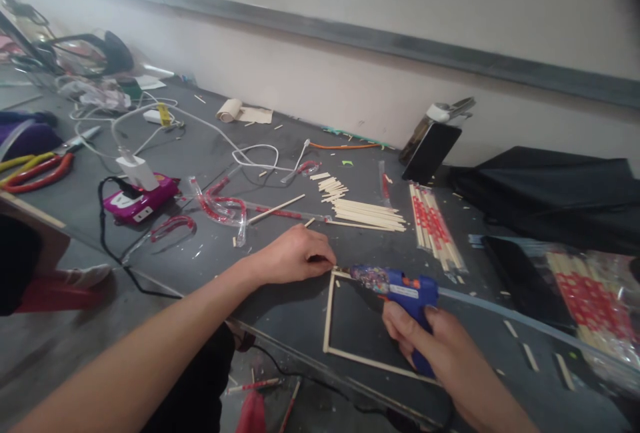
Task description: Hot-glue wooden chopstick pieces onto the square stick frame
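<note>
My right hand [435, 339] is wrapped round the handle of a blue glue gun [407, 289], a long clear glue stick trailing from its back. The gun's nozzle points left, at the upper corner of a frame of thin wooden sticks [329, 316] lying on the dark table. My left hand [300, 253] is closed at that same corner, fingertips pinched beside the nozzle; what they hold, if anything, is too small to name. Beyond the hands lies a pile of loose wooden sticks [367, 214].
Packets of chopsticks [435, 226] and a dark phone [525, 283] lie at right, a propped phone [433, 153] behind. A magenta power strip [143, 199], white cables and scissors [45, 169] are at left. A black cord hangs over the table's front edge.
</note>
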`<action>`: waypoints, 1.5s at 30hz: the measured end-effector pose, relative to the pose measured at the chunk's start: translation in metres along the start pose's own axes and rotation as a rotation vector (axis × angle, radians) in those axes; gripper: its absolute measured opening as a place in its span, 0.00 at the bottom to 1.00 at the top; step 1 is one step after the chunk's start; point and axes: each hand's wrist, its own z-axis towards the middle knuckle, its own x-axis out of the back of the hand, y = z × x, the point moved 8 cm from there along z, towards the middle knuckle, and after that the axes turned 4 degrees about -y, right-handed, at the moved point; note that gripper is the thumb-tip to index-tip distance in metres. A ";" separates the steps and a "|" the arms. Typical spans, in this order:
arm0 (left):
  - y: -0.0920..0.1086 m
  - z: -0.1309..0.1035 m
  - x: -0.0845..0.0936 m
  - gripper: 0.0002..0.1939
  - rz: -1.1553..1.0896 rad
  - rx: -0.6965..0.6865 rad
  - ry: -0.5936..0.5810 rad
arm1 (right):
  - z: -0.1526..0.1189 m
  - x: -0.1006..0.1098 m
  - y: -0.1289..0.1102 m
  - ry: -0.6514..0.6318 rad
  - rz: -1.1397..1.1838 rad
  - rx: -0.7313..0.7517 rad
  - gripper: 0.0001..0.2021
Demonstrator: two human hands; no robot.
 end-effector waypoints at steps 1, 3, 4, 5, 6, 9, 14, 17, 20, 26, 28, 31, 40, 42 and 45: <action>0.000 0.000 0.000 0.08 0.005 0.004 -0.001 | 0.000 -0.002 0.002 -0.039 0.025 0.000 0.26; 0.000 0.000 0.000 0.08 0.014 0.010 -0.002 | -0.001 -0.006 0.004 -0.099 0.082 -0.003 0.26; 0.000 0.000 0.000 0.08 0.016 0.012 -0.003 | -0.002 -0.006 0.004 -0.111 0.120 -0.006 0.26; 0.000 0.000 0.000 0.08 0.016 0.011 -0.004 | -0.003 -0.007 0.003 -0.125 0.168 -0.014 0.25; 0.000 0.000 0.000 0.08 0.015 0.009 -0.004 | -0.004 -0.007 0.001 -0.135 0.226 -0.020 0.25; 0.001 -0.001 0.001 0.07 0.016 0.011 -0.005 | -0.009 -0.005 -0.007 -0.116 0.390 -0.025 0.23; 0.001 -0.002 0.001 0.08 -0.010 -0.002 -0.015 | -0.013 0.007 -0.006 -0.043 0.465 -0.021 0.21; 0.002 -0.002 0.001 0.09 -0.021 -0.005 -0.015 | -0.013 0.009 0.000 -0.033 0.463 -0.018 0.21; 0.003 -0.002 0.001 0.10 -0.013 0.002 -0.027 | -0.013 0.011 0.003 -0.026 0.438 0.006 0.21; 0.005 -0.005 0.002 0.06 0.016 0.058 -0.059 | -0.013 0.012 0.004 -0.014 0.471 0.019 0.21; 0.004 -0.006 0.001 0.06 0.039 0.090 -0.066 | -0.014 0.012 0.005 -0.019 0.490 0.003 0.21; 0.002 -0.007 0.001 0.06 0.070 0.117 -0.070 | -0.015 0.014 0.004 -0.005 0.492 0.007 0.21; 0.008 -0.007 0.000 0.07 0.137 0.077 -0.068 | -0.017 0.019 0.004 0.047 0.568 0.001 0.21; 0.010 -0.007 0.000 0.07 0.144 0.069 -0.066 | -0.018 0.020 0.005 0.056 0.578 0.006 0.20; 0.011 -0.007 0.000 0.08 0.158 0.057 -0.061 | -0.018 0.022 0.007 0.069 0.645 0.035 0.19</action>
